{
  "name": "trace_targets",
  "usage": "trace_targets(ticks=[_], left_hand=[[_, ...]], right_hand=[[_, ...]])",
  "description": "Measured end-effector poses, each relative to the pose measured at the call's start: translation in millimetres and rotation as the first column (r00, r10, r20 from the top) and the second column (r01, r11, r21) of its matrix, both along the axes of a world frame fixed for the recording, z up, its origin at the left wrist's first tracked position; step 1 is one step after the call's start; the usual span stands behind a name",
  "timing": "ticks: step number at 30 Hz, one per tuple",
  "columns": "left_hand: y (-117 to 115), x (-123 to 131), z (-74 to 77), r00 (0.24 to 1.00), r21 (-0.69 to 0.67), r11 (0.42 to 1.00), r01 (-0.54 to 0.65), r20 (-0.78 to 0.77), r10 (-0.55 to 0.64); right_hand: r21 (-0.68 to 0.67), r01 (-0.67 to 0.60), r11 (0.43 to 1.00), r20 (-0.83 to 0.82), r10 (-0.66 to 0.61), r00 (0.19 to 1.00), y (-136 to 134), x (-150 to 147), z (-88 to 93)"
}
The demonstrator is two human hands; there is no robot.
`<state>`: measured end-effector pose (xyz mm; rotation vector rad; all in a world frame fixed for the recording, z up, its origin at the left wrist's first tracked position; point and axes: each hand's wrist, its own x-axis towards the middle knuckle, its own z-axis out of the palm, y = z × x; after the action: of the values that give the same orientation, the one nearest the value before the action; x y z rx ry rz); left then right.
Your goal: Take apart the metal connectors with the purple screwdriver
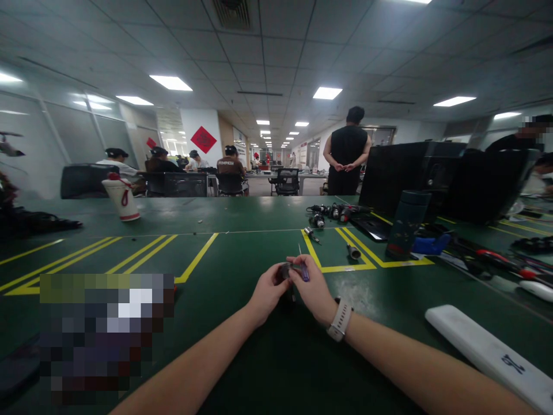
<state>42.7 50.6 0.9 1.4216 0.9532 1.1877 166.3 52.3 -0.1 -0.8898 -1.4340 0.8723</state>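
Note:
My left hand (270, 291) is closed around a small dark metallic part (286, 268), mostly covered by fingers. My right hand (315, 294), with a watch (340, 320) on its wrist, grips a small screwdriver (305, 272). Its purple handle lies against the fingers and its thin shaft points up and away. The right fingertips also meet the part, close to the left thumb. Both hands are together above the green table. Ahead and to the right lie a metal cylindrical connector shell (353, 252) and a smaller connector piece (311, 234).
Several cable connectors (318, 220) lie farther back, near a dark bottle (407, 225) and a black computer case (404, 173). A long white case (488, 351) is at right. A white cup (122, 199) stands at left. Nearer is a pixelated object (103, 328). People sit and stand beyond.

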Motion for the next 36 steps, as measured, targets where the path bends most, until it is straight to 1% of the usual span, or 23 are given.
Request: trace_targets(ticks=[4, 8, 12, 14, 16, 20, 23, 26, 31, 34, 36], left_hand=[[2, -1, -1.9, 0.997, -0.011, 0.999, -0.049, 0.065, 0.05], [11, -10, -3.1, 0.98, 0.003, 0.986, -0.169, 0.104, 0.168], [22, -30, 0.6, 0.952, 0.093, 0.949, -0.303, 0.07, 0.297], [24, -38, 2.0, 0.945, 0.144, 0.935, -0.325, 0.019, 0.325], [25, -43, 1.8, 0.946, 0.184, 0.935, -0.304, -0.054, 0.318], [21, -41, -1.0, 0.948, 0.235, 0.951, -0.202, -0.198, 0.251], [18, -39, -1.4, 0.933, 0.267, 0.956, -0.125, -0.297, 0.205], [17, -38, -0.9, 0.906, 0.303, 0.95, -0.07, -0.379, 0.187], [19, -38, -4.4, 0.867, 0.36, 0.933, -0.014, -0.461, 0.191], [21, -38, -6.4, 0.85, 0.381, 0.925, 0.0, -0.488, 0.2], [22, -38, -6.8, 0.844, 0.387, 0.922, 0.003, -0.495, 0.205]], right_hand=[[-0.014, -0.074, 0.997, -0.066, 0.073, 0.995, -6, -2, 2.7], [-0.058, -0.118, 0.991, -0.157, 0.108, 0.982, -9, 1, 6.5], [-0.129, -0.171, 0.977, -0.296, 0.127, 0.947, -8, 7, 11.0], [-0.163, -0.201, 0.966, -0.356, 0.133, 0.925, -6, 10, 11.5], [-0.191, -0.227, 0.955, -0.393, 0.138, 0.909, -4, 12, 10.2], [-0.195, -0.265, 0.944, -0.401, 0.17, 0.9, -3, 13, 4.9], [-0.168, -0.281, 0.945, -0.348, 0.21, 0.914, -6, 9, 1.8], [-0.143, -0.274, 0.951, -0.238, 0.236, 0.942, -12, 5, 0.9], [-0.095, -0.201, 0.975, -0.071, 0.195, 0.978, -24, 2, 4.7], [-0.094, -0.178, 0.979, -0.054, 0.174, 0.983, -27, 1, 5.4], [-0.118, -0.189, 0.975, -0.083, 0.18, 0.98, -24, 0, 3.9]])
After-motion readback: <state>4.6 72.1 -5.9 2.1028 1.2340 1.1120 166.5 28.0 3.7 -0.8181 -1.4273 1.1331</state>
